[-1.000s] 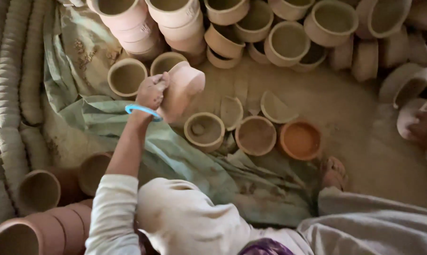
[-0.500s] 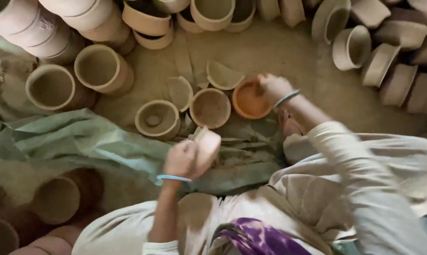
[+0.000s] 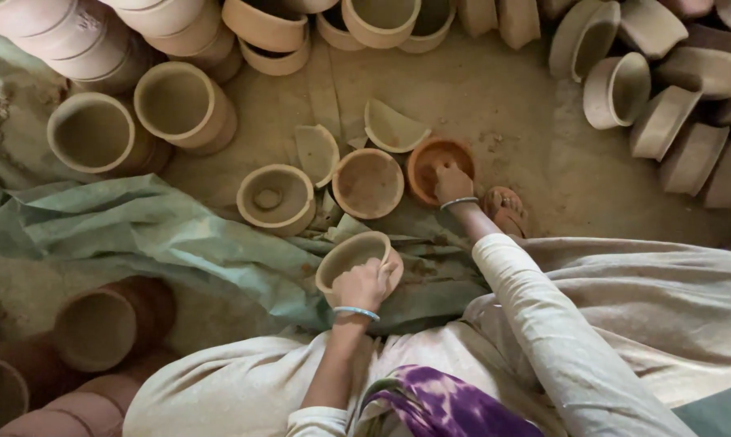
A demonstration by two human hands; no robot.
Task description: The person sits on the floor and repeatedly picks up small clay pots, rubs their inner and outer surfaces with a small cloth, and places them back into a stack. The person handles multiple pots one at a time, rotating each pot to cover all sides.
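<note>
From the head view I look down on a packed earth floor (image 3: 511, 121), dusty and tan, ringed on every side by raw clay pots: stacked ones (image 3: 82, 40) at the top left, tipped ones (image 3: 665, 105) at the right, reddish ones (image 3: 106, 324) at the lower left. A green sheet (image 3: 139, 235) lies crumpled over the ground to the left of my grip.

My left hand (image 3: 364, 285) is clamped on the near rim of a pale pot (image 3: 351, 257), fingers wrapped over the edge, mouth tilted up and away from me. It sits just over the sheet, close to my lap. My right hand (image 3: 453, 183) reaches further out, its fingers pressed inside an orange bowl (image 3: 440, 166) on the floor; I cannot tell whether they are gripping it or only resting there. Just left of that hand stands a brown bowl (image 3: 368, 183), then a pale cup (image 3: 276, 197), with two shards (image 3: 394, 128) beyond them. A sandalled foot (image 3: 507, 210) lies just right of the wrist.

Against half a second ago, the pale pot has turned in my left hand: then its side faced me, now I see into its mouth. The right hand stays at the orange bowl, and the view has shifted slightly.
</note>
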